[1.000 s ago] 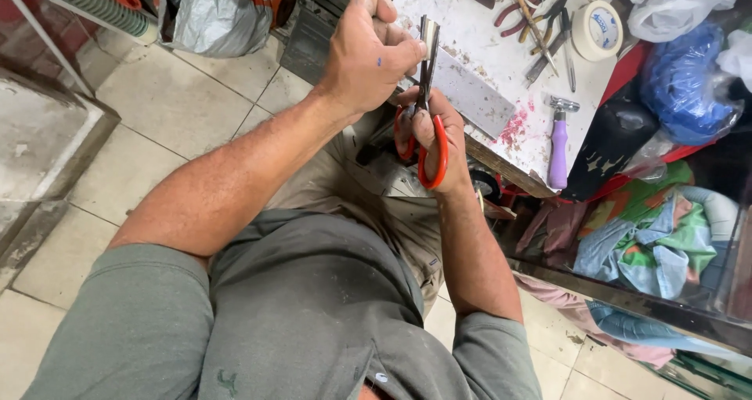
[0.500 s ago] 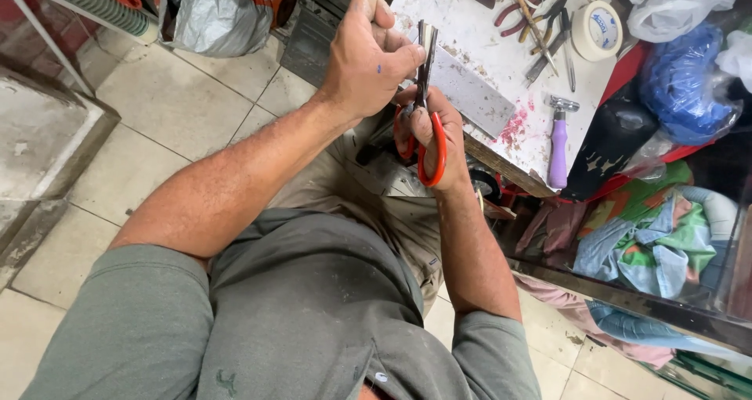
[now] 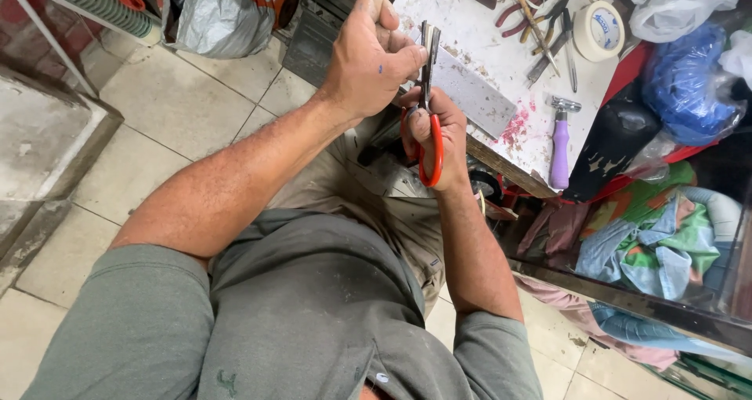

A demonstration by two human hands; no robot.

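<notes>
Head cam, looking straight down: the person's right hand (image 3: 439, 137) has its grip wrapped around the orange handles of a pair of scissors (image 3: 427, 94), blades pointing up toward 12 o'clock, held in the air just above the lap and right at the near edge of the desk (image 3: 501, 63). The left hand (image 3: 368, 51) sits at about 11 o'clock from the right one, its grip curled into a loose fist with thumb and fingertips pinched against the metal blades up near the tip (can't tell if anything small is pinched in there too). The two hands touch each other around the scissors. Off at 2 o'clock on the white, paint-spattered desk lie a roll of tape (image 3: 599, 28), some pliers (image 3: 521, 8) with red handles and a purple-handled tool (image 3: 560, 133) near the edge. At 3 o'clock there's a blue plastic bag (image 3: 689, 83), with a heap of colourful cloth (image 3: 658, 235) below it. Tiled floor (image 3: 180, 102) over at 9 o'clock.
</notes>
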